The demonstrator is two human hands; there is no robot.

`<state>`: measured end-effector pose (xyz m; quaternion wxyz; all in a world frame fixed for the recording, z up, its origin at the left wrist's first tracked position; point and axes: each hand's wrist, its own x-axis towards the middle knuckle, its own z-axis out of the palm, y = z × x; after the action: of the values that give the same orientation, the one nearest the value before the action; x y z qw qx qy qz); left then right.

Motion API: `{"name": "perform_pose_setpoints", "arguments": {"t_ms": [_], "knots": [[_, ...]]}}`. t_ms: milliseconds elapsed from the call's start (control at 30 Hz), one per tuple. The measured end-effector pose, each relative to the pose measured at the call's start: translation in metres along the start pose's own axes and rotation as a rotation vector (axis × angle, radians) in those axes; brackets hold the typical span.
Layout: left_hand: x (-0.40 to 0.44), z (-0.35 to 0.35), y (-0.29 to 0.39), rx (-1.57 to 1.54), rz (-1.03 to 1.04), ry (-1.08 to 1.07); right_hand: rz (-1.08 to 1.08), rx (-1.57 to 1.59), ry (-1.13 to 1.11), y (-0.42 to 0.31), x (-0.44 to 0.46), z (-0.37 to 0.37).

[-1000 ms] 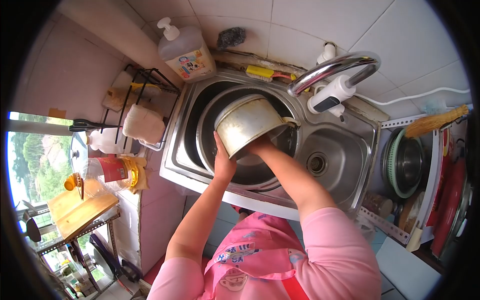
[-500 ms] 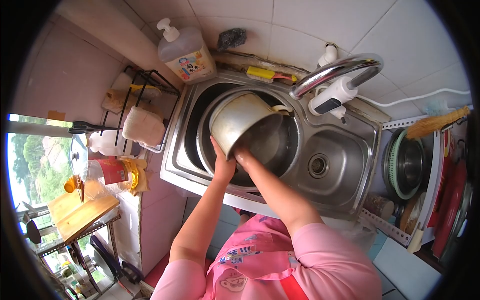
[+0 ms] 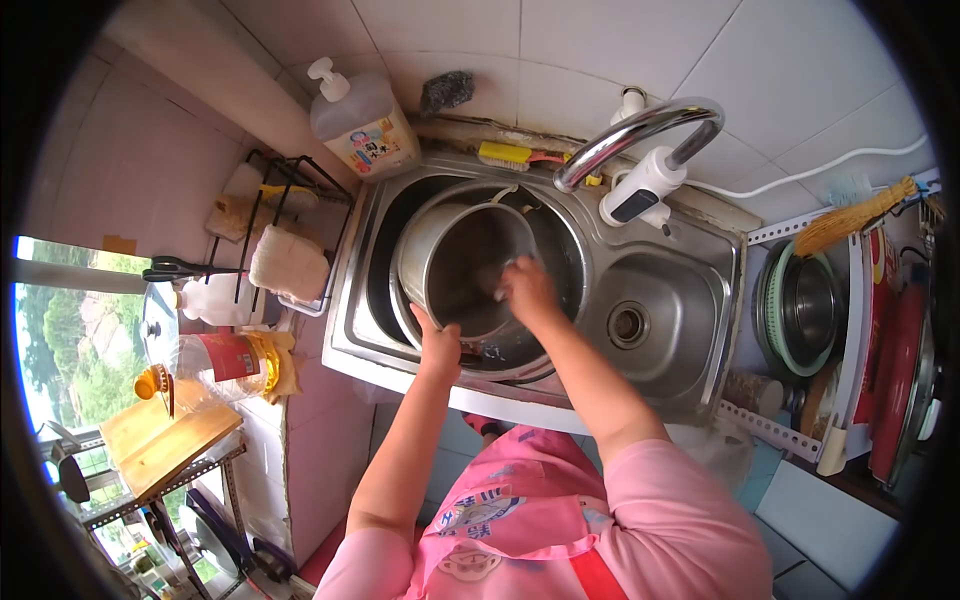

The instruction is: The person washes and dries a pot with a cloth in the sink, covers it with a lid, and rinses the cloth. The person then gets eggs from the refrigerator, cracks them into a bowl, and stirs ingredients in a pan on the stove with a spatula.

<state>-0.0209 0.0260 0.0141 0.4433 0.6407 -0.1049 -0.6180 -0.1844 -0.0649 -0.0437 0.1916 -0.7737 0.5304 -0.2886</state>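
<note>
A dull metal pot [image 3: 413,262] leans with its mouth turned up toward me, inside a large metal basin [image 3: 577,262] in the left bowl of the sink. My left hand [image 3: 437,345] is closed on the pot's near rim. Over the pot's right side, at the mouth, is my right hand [image 3: 528,292]. Its fingers are curled together, and what they hold, if anything, is too blurred to name. The pot's underside is hidden in the basin.
The chrome faucet [image 3: 640,135] arches over the sink's back. To its left are a yellow brush [image 3: 505,154] and a pump bottle [image 3: 365,135]. A wire rack [image 3: 290,210] with a sponge [image 3: 289,263] stands left. The right sink bowl [image 3: 665,300] has a drain.
The pot has turned from lying on its side, mouth to the right, to facing up toward me. My right hand has moved from the near rim to the right side of the mouth.
</note>
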Motion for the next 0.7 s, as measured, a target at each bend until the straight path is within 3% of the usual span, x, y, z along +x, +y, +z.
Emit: {"name": "perform_pose_setpoints", "arguments": {"t_ms": [67,100,267,400,433,467,633,667,700], "knots": [[0.028,-0.016,-0.037,-0.044,0.109,0.046,0.041,0.005,0.006,-0.009,0.023,-0.016],[0.01,-0.003,-0.018,-0.081,-0.033,0.106,0.098,0.058,0.099,-0.012,0.032,-0.018],[-0.011,-0.005,-0.01,-0.188,-0.112,0.03,0.306,0.281,0.381,-0.037,0.063,-0.01],[-0.021,-0.004,-0.011,-0.195,-0.162,-0.043,0.209,0.451,0.452,-0.063,0.077,0.01],[-0.021,-0.005,-0.012,-0.221,-0.228,-0.05,0.298,0.621,0.412,-0.069,0.079,0.021],[-0.022,-0.006,-0.013,-0.246,-0.296,-0.059,0.17,0.568,0.466,-0.074,0.08,0.031],[-0.015,-0.016,-0.01,-0.266,-0.392,-0.114,0.079,0.962,-0.006,-0.112,0.049,0.048],[-0.015,-0.019,-0.009,-0.268,-0.391,-0.115,0.272,1.197,-0.317,-0.108,0.036,0.044],[-0.016,-0.021,-0.006,-0.258,-0.373,-0.143,0.218,0.99,-0.384,-0.097,0.028,0.049]]}}
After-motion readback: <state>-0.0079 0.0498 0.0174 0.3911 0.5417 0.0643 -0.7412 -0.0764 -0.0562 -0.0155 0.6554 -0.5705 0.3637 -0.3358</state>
